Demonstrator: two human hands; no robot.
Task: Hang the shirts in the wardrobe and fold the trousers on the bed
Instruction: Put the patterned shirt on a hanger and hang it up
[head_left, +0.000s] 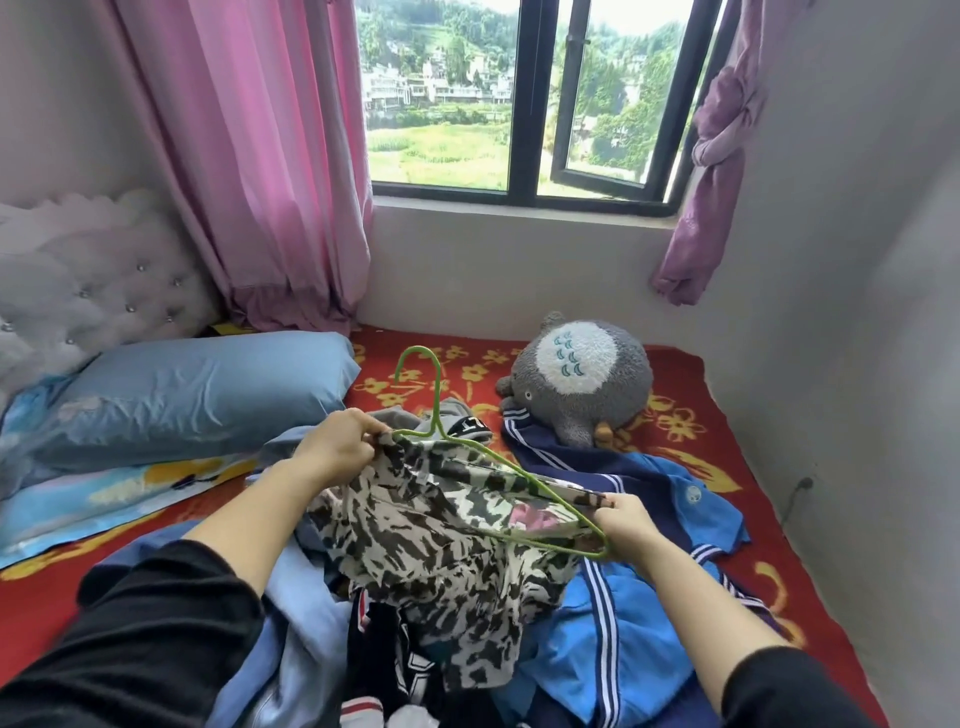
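A black-and-white patterned shirt (447, 551) hangs over the clothes pile on the bed, with a green wire hanger (436, 410) partly inside it, hook pointing up and away. My left hand (337, 447) pinches the shirt's collar edge at the hanger's left shoulder. My right hand (626, 525) grips the shirt's other shoulder together with the hanger's right corner. Under the shirt lie a blue and navy striped tracksuit garment (623, 639), a light blue garment (291, 613) and dark clothes (389, 670). No wardrobe is in view.
The bed's red flowered blanket (691, 431) stretches to the wall on the right. A blue pillow (208, 395) lies at the left by a tufted headboard (88, 280). A grey plush toy (582, 379) sits beyond the pile. Pink curtains (260, 156) flank the window (524, 98).
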